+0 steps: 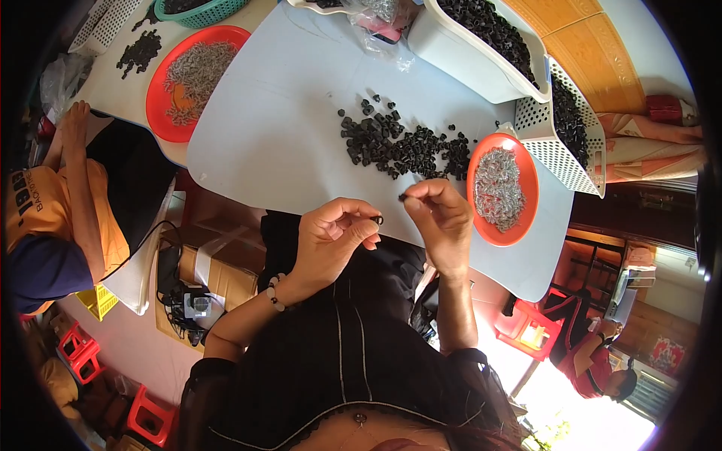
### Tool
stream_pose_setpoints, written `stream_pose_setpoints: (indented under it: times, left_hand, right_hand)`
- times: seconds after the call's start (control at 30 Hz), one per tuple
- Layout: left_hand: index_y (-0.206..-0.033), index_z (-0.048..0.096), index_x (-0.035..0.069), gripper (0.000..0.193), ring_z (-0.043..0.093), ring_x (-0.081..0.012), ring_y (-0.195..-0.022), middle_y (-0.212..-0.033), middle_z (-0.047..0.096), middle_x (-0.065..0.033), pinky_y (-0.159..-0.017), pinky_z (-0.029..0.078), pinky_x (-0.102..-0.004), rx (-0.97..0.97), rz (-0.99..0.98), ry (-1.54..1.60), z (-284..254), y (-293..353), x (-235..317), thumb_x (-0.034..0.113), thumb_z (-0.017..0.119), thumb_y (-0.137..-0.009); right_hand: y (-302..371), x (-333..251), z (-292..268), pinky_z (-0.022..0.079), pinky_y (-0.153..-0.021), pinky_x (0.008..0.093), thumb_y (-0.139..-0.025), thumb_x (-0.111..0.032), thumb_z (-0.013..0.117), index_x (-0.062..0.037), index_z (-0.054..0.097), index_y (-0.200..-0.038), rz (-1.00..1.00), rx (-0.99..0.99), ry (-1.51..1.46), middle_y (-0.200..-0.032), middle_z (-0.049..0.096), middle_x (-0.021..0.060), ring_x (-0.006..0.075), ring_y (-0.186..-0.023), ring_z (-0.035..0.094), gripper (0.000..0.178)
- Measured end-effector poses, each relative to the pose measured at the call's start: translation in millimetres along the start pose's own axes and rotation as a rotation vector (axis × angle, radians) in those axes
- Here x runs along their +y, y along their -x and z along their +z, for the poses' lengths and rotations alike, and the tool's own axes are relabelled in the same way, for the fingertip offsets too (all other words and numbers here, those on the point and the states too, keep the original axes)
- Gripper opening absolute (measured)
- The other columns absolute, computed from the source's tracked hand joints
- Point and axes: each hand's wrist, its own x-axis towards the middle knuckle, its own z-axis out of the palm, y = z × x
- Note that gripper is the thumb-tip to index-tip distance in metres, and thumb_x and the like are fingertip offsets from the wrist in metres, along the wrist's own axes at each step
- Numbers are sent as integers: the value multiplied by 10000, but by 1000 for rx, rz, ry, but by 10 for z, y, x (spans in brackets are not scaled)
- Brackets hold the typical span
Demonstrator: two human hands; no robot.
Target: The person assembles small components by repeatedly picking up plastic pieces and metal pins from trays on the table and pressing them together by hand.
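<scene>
In front of my body, above the near edge of a pale blue-grey table (263,128), both hands are raised. A small black ring-like part (378,220) sits between the thumb and fingertips of my left hand (336,237). My right hand (445,225) pinches another small black part (403,197), mostly covered by the fingers. The two parts are apart. Just beyond the hands, a loose pile of small black plastic parts (406,148) is spread on the table. An orange-red plate (504,240) with many small silvery pieces stands right of my right hand.
A white bin (451,64) and a white perforated basket (538,124), both holding black parts, stand at the far right. On the left table are a red plate (155,105) of greyish pieces and a green basket (199,16). One person (68,210) sits left; another (590,361) is farther right.
</scene>
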Motion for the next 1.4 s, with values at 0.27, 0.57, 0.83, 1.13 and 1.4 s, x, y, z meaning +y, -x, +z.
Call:
stream_pose_setpoints:
  times: [0.27, 0.57, 0.83, 1.13, 1.4]
  left_hand:
    - [-1033, 649, -57, 134, 647, -120, -731, -857, 672, -87, -683, 551, -248, -96, 39, -7, 64, 33, -4, 16, 678, -924]
    - [-965, 665, -55, 78, 652, -125, -728, -858, 667, -92, -665, 542, -234, -133, 118, -126, 101, 58, -5, -10, 683, -904]
    - [-944, 683, -14, 155, 677, -171, -703, -910, 671, -118, -611, 555, -243, -209, 430, -639, 128, 78, 142, -97, 700, -814]
    - [-909, 671, 2, 157, 667, -163, -704, -890, 675, -97, -588, 535, -265, -158, 508, -660, 174, 134, 29, -84, 731, -791]
    - [-922, 656, 14, 135, 600, -180, -746, -905, 627, -119, -680, 485, -274, -127, 487, -581, 150, 27, -12, 116, 738, -886]
  right_hand:
    - [191, -163, -83, 499, -786, 256, -868, -21, 738, 17, 653, -983, 215, -204, -412, -918, 648, 59, 115, -846, 605, 149]
    - [256, -156, -156, 500, -778, 268, -852, 22, 735, 16, 658, -925, 250, -247, -341, -882, 640, 56, 120, -823, 604, 106]
    - [280, -241, -223, 509, -793, 276, -838, 90, 692, 23, 657, -873, 231, -362, -233, -853, 653, 52, 121, -821, 626, 84]
    - [393, -218, -151, 501, -755, 256, -850, 63, 695, 19, 645, -877, 274, -288, -230, -862, 652, 49, 113, -811, 617, 72]
    - [340, -96, -154, 458, -784, 235, -899, -218, 758, 11, 617, -1052, 375, -313, -419, -939, 622, 17, 82, -859, 551, 310]
